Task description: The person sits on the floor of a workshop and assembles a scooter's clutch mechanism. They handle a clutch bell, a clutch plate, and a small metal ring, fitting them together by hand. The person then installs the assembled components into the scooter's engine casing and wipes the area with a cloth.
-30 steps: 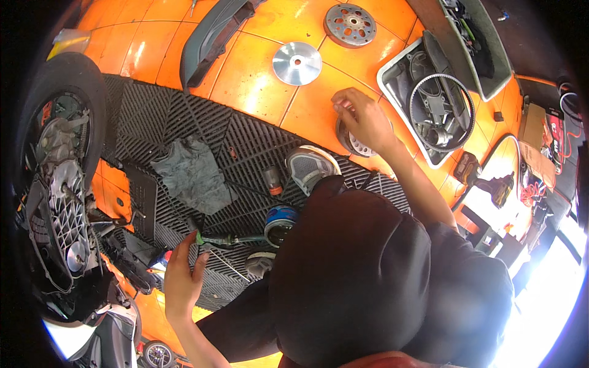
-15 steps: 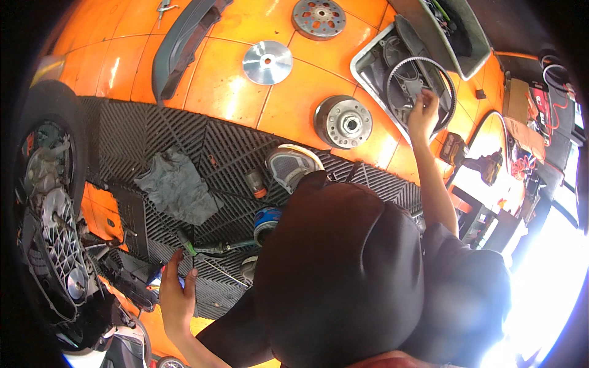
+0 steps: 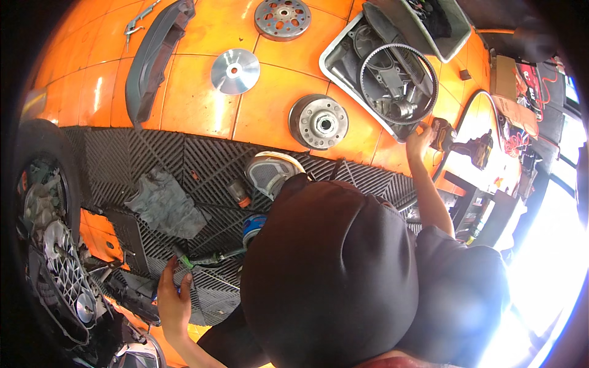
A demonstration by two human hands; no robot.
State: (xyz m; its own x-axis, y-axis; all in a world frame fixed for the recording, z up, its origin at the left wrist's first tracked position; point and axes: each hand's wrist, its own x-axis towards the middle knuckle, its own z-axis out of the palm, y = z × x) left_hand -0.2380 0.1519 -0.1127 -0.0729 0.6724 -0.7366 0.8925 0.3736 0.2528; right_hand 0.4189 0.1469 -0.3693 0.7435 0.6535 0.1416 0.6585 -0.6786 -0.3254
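My right hand (image 3: pixel 418 144) is beside the near corner of a grey tray (image 3: pixel 351 95), its fingers half bent and apart, with nothing visible in them. Close to its fingertips is a yellow-and-black cordless power tool (image 3: pixel 475 149). A toothed black drive belt (image 3: pixel 435 92) lies in a loop over metal parts in the tray. At the lower left, my left hand (image 3: pixel 175 306) hangs with thumb and fingers apart, holding nothing I can see. Just past its fingertips is a green-and-black tool end (image 3: pixel 184 259) on a hose.
On the orange tiles are a clutch-like drum (image 3: pixel 319 122), a shiny disc (image 3: pixel 235 72), a holed round part (image 3: pixel 282 18) and a long dark panel (image 3: pixel 153 67). A grey rag (image 3: pixel 165 205) lies on the black mat. A partly dismantled machine with a wheel (image 3: pixel 46 178) stands left; a grey bin (image 3: pixel 457 43) stands far right.
My right hand has left the belt over the tray and come nearer, to the tray's near corner by the power tool. The whole view has shifted slightly. My left hand stays much the same.
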